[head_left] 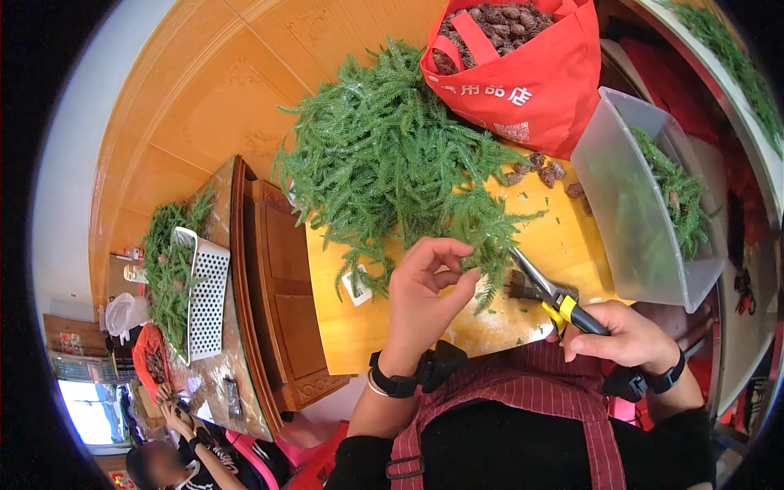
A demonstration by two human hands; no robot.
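My left hand point(429, 282) is curled over the yellow table, thumb and fingers drawn in around the edge of a green fir-like sprig point(488, 257). My right hand point(622, 333) is wrapped round the black and yellow handles of a pair of shears point(535, 273), whose silver blades point up and left toward the sprig. Just beyond the left hand, a large heap of green sprigs point(392, 147) covers much of the table. Beneath the shears lies a dark object point(518, 286), partly hidden.
A red bag point(523, 98) full of pine cones stands at the back. Loose pine cones point(551, 173) lie before it. At right, a clear plastic bin point(637, 220) holds sprigs. Left, another person point(175, 457) sits by a table with a white basket point(208, 298) and greenery.
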